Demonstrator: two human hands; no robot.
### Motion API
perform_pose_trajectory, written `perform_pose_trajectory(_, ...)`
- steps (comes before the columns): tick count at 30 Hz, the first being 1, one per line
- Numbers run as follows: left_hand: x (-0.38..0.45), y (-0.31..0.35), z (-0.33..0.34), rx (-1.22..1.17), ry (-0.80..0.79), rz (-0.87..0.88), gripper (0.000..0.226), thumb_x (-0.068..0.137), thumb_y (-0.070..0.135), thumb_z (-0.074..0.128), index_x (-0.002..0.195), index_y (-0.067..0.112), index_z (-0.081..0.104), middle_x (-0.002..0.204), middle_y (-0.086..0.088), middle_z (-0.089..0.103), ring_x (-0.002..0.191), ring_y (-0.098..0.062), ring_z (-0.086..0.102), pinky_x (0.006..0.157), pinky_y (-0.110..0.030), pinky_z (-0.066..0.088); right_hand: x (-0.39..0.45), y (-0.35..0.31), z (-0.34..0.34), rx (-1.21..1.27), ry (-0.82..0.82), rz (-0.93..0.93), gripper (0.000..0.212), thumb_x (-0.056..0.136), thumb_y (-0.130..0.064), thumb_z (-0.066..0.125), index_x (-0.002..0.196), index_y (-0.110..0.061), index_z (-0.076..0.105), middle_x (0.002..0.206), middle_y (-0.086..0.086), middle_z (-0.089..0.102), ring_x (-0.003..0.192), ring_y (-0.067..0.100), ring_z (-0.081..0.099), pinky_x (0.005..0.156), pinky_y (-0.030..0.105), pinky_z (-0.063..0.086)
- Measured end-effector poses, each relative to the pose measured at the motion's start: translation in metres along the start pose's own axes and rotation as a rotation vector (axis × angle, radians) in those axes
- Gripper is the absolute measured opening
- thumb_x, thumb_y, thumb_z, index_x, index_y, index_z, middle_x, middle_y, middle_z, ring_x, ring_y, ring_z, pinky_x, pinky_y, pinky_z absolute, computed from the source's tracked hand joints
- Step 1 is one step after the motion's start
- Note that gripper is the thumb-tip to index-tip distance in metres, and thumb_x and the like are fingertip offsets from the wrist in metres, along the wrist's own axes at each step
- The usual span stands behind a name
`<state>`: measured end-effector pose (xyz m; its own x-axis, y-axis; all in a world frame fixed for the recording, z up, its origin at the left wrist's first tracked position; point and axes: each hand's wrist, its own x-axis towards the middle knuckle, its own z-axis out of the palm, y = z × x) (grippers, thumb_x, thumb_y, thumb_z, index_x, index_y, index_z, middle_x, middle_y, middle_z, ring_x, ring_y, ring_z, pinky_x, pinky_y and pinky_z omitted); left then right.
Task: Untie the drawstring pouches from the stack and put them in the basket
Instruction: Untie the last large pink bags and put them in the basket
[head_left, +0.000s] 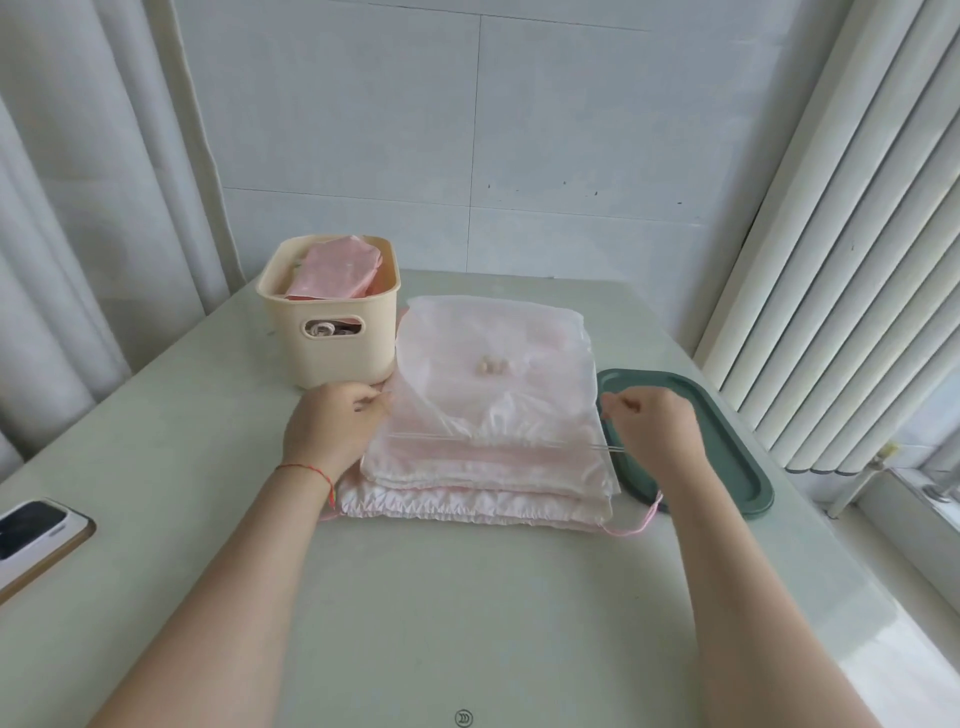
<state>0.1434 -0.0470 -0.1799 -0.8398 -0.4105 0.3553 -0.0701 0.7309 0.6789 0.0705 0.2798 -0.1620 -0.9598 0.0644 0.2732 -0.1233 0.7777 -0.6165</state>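
Pinching top pouch (493, 384) edges, left hand (332, 426), right hand (657, 423), basket (332, 353) beside

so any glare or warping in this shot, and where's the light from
Head view: daylight comes from the window side on the right, with glare washing out the table there; the wide lens bows the curtains and blinds at the edges; the top pouch looks pale and slightly soft.

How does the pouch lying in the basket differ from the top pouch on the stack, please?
The pouch in the basket is a deeper pink and looks opaque; the top pouch on the stack is pale and translucent. The first lies in the cream basket untouched; the second lies spread flat, with both hands at its edges. Both are pinkish fabric.
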Motion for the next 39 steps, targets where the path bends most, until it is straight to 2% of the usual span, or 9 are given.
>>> perform_pose_trajectory(7, -0.006, 0.02, -0.004, 0.241, -0.212, 0.095, 0.053, 0.081, 0.069, 0.057, 0.07, 0.02, 0.074, 0.075, 0.002, 0.061, 0.077, -0.015, 0.059, 0.069, -0.033, 0.047, -0.011, -0.02, 0.011, -0.24, -0.187, -0.2, 0.05, 0.091, -0.034, 0.052, 0.054, -0.014, 0.026, 0.056, 0.008, 0.032, 0.058, 0.022, 0.03, 0.055, 0.032, 0.026)
perform_pose_trajectory(16, -0.008, 0.021, 0.009, 0.004, -0.124, 0.171, 0.056, 0.083, 0.024, 0.075, 0.05, 0.015, 0.031, 0.067, 0.001, 0.033, 0.062, -0.02, 0.038, 0.058, -0.035, 0.023, -0.013, -0.029, 0.027, 0.02, -0.168, -0.199, 0.05, 0.094, -0.035, 0.058, 0.062, -0.016, 0.024, 0.059, -0.003, 0.03, 0.064, 0.02, 0.027, 0.054, 0.03, 0.021)
perform_pose_trajectory(21, 0.0, 0.01, 0.013, 0.088, -0.023, 0.092, 0.051, 0.084, 0.01, 0.067, 0.05, 0.014, 0.029, 0.073, -0.008, 0.038, 0.071, -0.028, 0.041, 0.062, -0.033, 0.027, -0.006, -0.019, 0.029, -0.011, 0.028, -0.114, 0.051, 0.092, -0.021, 0.06, 0.057, -0.016, 0.023, 0.055, -0.002, 0.029, 0.067, 0.026, 0.033, 0.057, 0.033, 0.023)
perform_pose_trajectory(24, 0.004, 0.008, 0.008, 0.096, -0.043, 0.047, 0.041, 0.077, 0.009, 0.062, 0.05, 0.017, 0.033, 0.063, -0.011, 0.034, 0.065, -0.029, 0.034, 0.056, -0.034, 0.025, -0.007, -0.022, 0.017, 0.029, -0.118, -0.159, 0.051, 0.089, -0.023, 0.063, 0.059, -0.016, 0.022, 0.055, -0.002, 0.025, 0.058, 0.018, 0.027, 0.052, 0.028, 0.019)
perform_pose_trajectory(27, 0.011, 0.026, -0.009, 0.015, -0.167, 0.007, 0.047, 0.079, 0.026, 0.066, 0.049, 0.017, 0.032, 0.054, -0.003, 0.023, 0.058, -0.022, 0.025, 0.052, -0.032, 0.023, -0.007, -0.038, -0.009, 0.086, -0.511, -0.13, 0.051, 0.083, -0.039, 0.071, 0.059, -0.017, 0.031, 0.054, -0.005, 0.029, 0.051, 0.013, 0.027, 0.049, 0.024, 0.023)
perform_pose_trajectory(29, 0.019, 0.048, -0.023, 0.036, -0.342, -0.031, 0.046, 0.085, 0.04, 0.065, 0.048, 0.014, 0.057, 0.04, 0.0, 0.039, 0.054, -0.022, 0.046, 0.061, -0.029, 0.039, 0.0, -0.051, -0.022, 0.015, -0.679, -0.132, 0.041, 0.08, -0.041, 0.074, 0.062, -0.016, 0.047, 0.055, -0.005, 0.041, 0.052, 0.013, 0.037, 0.052, 0.021, 0.031)
perform_pose_trajectory(32, 0.038, 0.086, -0.039, 0.122, -0.473, 0.038, 0.035, 0.085, 0.041, 0.062, 0.062, 0.018, 0.073, 0.041, 0.009, 0.054, 0.07, -0.017, 0.063, 0.075, -0.028, 0.048, 0.015, -0.084, -0.037, -0.128, -0.727, -0.234, 0.023, 0.08, -0.038, 0.073, 0.068, -0.021, 0.062, 0.064, -0.005, 0.053, 0.062, 0.012, 0.048, 0.059, 0.022, 0.039)
perform_pose_trajectory(35, 0.064, 0.117, -0.044, 0.204, -0.492, 0.111, 0.025, 0.085, 0.031, 0.06, 0.068, 0.019, 0.074, 0.062, 0.009, 0.058, 0.063, -0.014, 0.054, 0.061, -0.026, 0.041, 0.034, -0.115, -0.048, -0.292, -0.743, -0.32, 0.02, 0.081, -0.043, 0.07, 0.086, -0.024, 0.071, 0.08, -0.003, 0.064, 0.072, 0.011, 0.056, 0.064, 0.022, 0.042)
perform_pose_trajectory(39, 0.1, 0.15, -0.03, 0.036, -0.265, 0.24, 0.023, 0.084, 0.029, 0.059, 0.071, 0.011, 0.062, 0.069, 0.004, 0.048, 0.07, -0.018, 0.046, 0.06, -0.027, 0.033, 0.071, -0.136, -0.031, -0.311, -0.552, -0.37, 0.023, 0.088, -0.032, 0.067, 0.104, -0.015, 0.069, 0.098, 0.003, 0.063, 0.092, 0.018, 0.058, 0.073, 0.027, 0.04)
